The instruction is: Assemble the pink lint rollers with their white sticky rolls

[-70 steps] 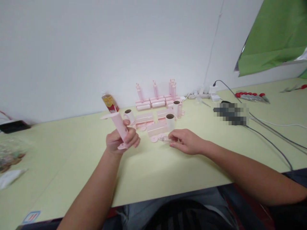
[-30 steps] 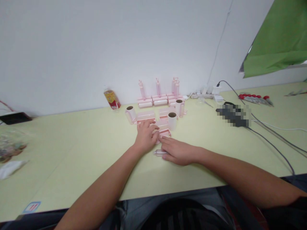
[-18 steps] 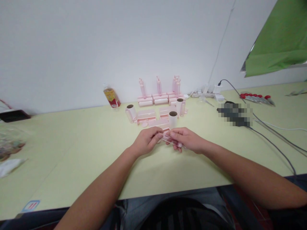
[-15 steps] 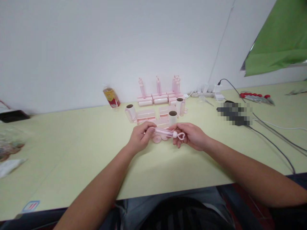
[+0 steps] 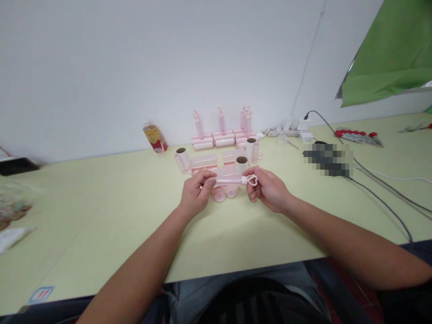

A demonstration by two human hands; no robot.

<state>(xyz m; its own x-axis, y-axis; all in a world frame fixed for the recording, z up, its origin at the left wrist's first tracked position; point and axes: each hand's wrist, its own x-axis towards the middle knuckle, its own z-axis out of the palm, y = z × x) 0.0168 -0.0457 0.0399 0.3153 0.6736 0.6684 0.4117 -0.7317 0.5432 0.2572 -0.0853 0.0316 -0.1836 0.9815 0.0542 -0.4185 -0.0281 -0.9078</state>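
A slim see-through pink tube (image 5: 228,180) with a heart-shaped loop (image 5: 252,180) lies level between my hands above the table. My left hand (image 5: 195,191) is closed on its left end, thumb in front. At the other end, my right hand (image 5: 270,190) pinches by the cap and loop, its lower fingers curled; the exact contact is partly hidden. Just below the tube are two round pink discs (image 5: 219,196). Behind it stands a white roll with a brown core (image 5: 241,166), near pink open cases (image 5: 204,161).
Along the wall, several pink heart-topped tubes (image 5: 221,121) stand behind pink cases holding white rolls (image 5: 203,145). A drink bottle (image 5: 155,137) is left of them. To the right are a power strip (image 5: 282,133), cables, a dark blurred object (image 5: 326,159) and red-capped items (image 5: 357,135).
The tube has turned from slanting down rightward to nearly level. My right fingers have curled in closer to the loop end, and the left hand keeps its grip.
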